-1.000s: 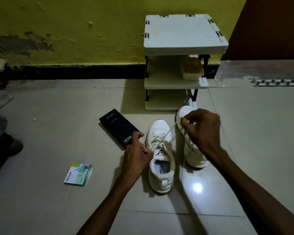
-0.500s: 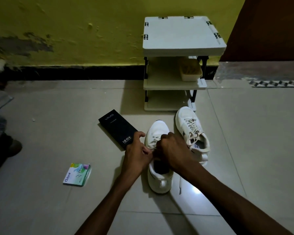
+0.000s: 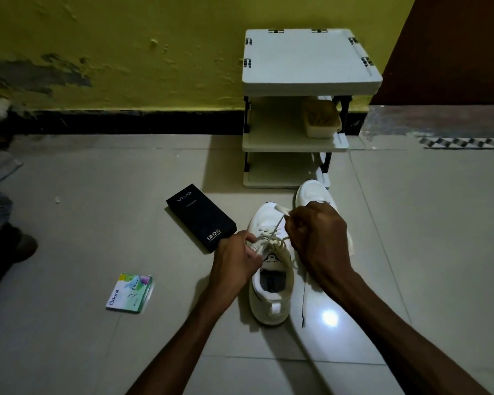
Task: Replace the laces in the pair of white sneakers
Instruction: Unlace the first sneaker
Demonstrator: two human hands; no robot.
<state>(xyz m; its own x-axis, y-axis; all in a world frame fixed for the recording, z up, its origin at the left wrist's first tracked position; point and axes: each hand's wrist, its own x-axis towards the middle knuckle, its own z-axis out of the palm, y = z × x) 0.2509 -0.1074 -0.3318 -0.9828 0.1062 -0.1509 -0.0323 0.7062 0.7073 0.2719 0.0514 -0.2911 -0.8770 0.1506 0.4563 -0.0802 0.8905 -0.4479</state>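
Beige tub (image 3: pixel 322 121) on rack shelf (image 3: pixel 280 145) behind sneaker (image 3: pixel 311 192)

Two shoes lie side by side on the tiled floor (image 3: pixel 97 352), the near white sneaker (image 3: pixel 271 303) and the far white sneaker (image 3: pixel 311 192). A black Vivo box (image 3: pixel 200 216) and an Odonil packet (image 3: pixel 129 293) lie to their left, and a white shelf rack (image 3: pixel 308 57) stands at the wall.

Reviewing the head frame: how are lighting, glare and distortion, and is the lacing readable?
Head view: dim overall; a glare spot on the floor beside the near sneaker; wide-angle bending toward the edges; the lace, left hand and right hand are readable.
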